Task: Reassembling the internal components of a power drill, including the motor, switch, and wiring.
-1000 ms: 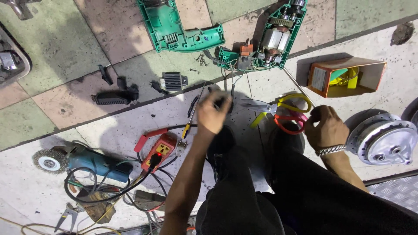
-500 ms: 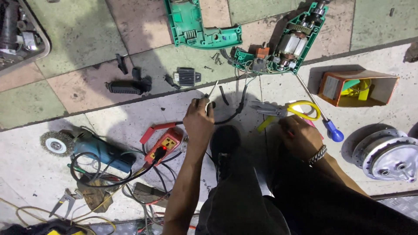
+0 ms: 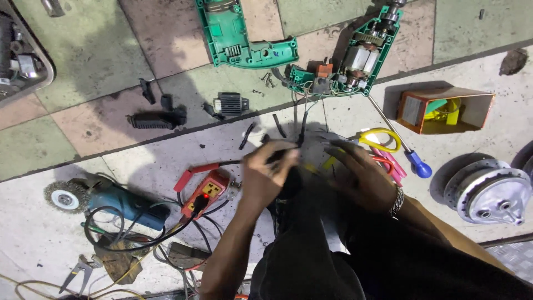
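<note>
A: Green plastic, two pieces, is noted at the top of the tiled floor: an empty drill shell [image 3: 244,41] on the left, and the opened drill [image 3: 350,61] with its motor exposed on the right. Thin wires [image 3: 302,119] are seen running down from the drill toward the hands.

B: Left hand [image 3: 265,176]?

A: Fingers are curled around a dark cable [image 3: 283,153] just below the wires. The grip is seen as closed on it.

B: Right hand [image 3: 363,178]?

A: It is laid flat, fingers spread and loose, nothing clasped. A metal wristband is worn. Scissors [image 3: 380,140] with yellow and red handles are touched or nearly touched at its fingertips; which cannot be told.

B: Surroundings?

A: A blue-handled screwdriver [image 3: 416,164] is placed just right of the scissors. A red socket box [image 3: 204,194] lies left of the left hand, a grinder [image 3: 105,200] with wire wheel further left. An orange box [image 3: 444,108] and a metal hub [image 3: 491,191] are recorded at the right.
</note>
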